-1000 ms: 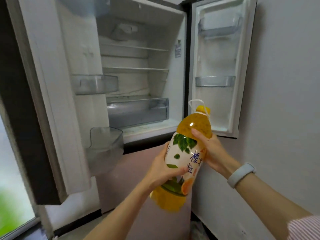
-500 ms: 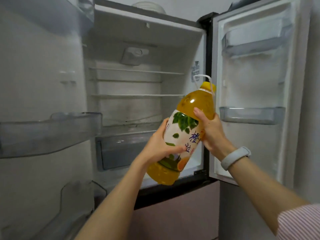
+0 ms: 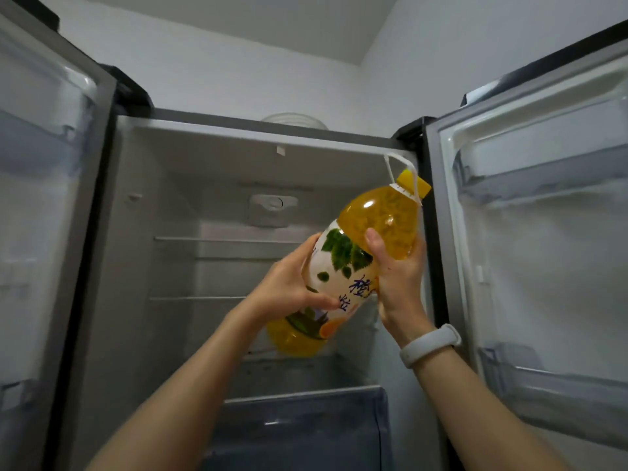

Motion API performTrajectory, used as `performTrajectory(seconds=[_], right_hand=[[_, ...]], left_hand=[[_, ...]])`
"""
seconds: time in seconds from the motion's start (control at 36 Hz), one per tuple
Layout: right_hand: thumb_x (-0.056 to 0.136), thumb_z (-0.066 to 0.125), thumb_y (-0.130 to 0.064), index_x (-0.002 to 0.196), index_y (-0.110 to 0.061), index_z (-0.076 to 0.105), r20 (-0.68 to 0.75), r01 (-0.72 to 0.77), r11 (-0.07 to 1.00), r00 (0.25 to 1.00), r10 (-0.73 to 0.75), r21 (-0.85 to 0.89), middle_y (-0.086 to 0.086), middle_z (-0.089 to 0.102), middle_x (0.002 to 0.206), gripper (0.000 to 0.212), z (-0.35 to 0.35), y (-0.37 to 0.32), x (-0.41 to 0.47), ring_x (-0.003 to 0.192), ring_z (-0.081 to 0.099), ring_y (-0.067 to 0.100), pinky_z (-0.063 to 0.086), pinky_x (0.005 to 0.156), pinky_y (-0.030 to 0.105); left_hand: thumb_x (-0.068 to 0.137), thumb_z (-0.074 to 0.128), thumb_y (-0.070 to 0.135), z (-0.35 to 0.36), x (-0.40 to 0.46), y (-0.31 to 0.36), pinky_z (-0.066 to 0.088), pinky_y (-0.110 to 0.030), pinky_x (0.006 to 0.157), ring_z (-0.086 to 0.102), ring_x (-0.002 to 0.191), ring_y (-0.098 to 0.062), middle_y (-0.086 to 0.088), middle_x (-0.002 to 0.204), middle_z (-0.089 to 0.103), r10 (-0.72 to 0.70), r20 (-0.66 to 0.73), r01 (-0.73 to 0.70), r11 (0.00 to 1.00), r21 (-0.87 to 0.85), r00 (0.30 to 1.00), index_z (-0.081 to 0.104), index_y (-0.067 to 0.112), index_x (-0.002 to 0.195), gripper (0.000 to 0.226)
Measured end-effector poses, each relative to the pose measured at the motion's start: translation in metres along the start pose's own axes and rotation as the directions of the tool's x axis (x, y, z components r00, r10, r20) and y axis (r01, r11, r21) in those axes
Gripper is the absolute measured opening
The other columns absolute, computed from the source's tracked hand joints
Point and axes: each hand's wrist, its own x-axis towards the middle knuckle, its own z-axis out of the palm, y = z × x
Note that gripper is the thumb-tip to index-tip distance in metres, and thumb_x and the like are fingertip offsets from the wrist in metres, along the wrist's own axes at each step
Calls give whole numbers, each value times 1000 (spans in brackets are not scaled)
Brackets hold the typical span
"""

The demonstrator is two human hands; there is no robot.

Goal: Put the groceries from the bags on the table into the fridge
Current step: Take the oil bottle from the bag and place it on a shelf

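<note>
Both hands hold the big orange juice bottle point(image 3: 367, 253) tilted, cap up to the right, before the open fridge point(image 3: 210, 266), the left hand point(image 3: 292, 283) curled round its label and the right hand point(image 3: 397, 277) gripping its upper body, a white wristband point(image 3: 430, 345) on that wrist.

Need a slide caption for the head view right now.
Both hands, left hand and right hand, hold a tilted orange juice bottle before the open fridge.
</note>
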Motion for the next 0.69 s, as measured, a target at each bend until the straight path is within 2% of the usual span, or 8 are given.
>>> performTrajectory(seconds=[0.11,0.25,0.36,0.44,0.53,0.61,0.69], right_hand=[[64,69,-43,136,-25,24,-3,114,993,993,-114,1,2,50,125,86,12,10,25,105,58,17,53,73,26],[62,69,-43,136,-28,21,10,240,970,971,-240,-33,-2,44,127,89,22,27,50,108,53,10,53,70,16],[64,77,-39,135,-30,19,9,298,954,955,-297,-47,-4,40,129,92,23,43,62,112,50,9,53,73,17],[64,78,-34,137,-27,17,-11,321,946,947,-321,-47,-3,37,130,95,20,58,66,112,48,8,50,72,8],[66,76,-30,140,-24,15,-19,334,940,941,-337,-74,3,34,137,96,15,74,67,114,46,9,48,73,5],[67,77,-30,140,-25,15,-33,349,935,936,-352,-71,0,35,135,97,12,76,74,110,46,2,47,71,5],[66,75,-29,134,-32,17,-15,393,915,918,-396,-96,-5,35,131,90,13,74,82,112,46,2,48,72,6]], left_hand=[[56,85,25,-11,31,-9,59,-39,75,59,107,-16,6,121,57,62,-35,-59,996,65,997,27,43,138,102],[57,84,21,-17,63,-29,58,-42,76,58,110,-19,3,124,55,100,-62,-96,994,57,993,26,50,136,101],[61,83,14,-16,81,-46,58,-42,79,57,112,-18,3,127,54,143,-69,-139,988,66,987,25,55,133,101],[60,82,23,-8,87,-62,57,-43,80,57,113,-17,5,129,53,146,-92,-137,986,98,985,22,53,138,103],[56,77,36,4,88,-79,55,-44,84,53,117,-15,10,132,51,147,-130,-126,979,160,981,18,52,140,105],[59,79,34,9,94,-83,53,-45,87,51,118,-14,11,133,50,188,-181,-152,968,197,965,16,54,140,104],[63,81,30,12,102,-84,53,-46,87,53,117,-14,11,134,50,226,-212,-170,953,252,951,13,53,141,106]])
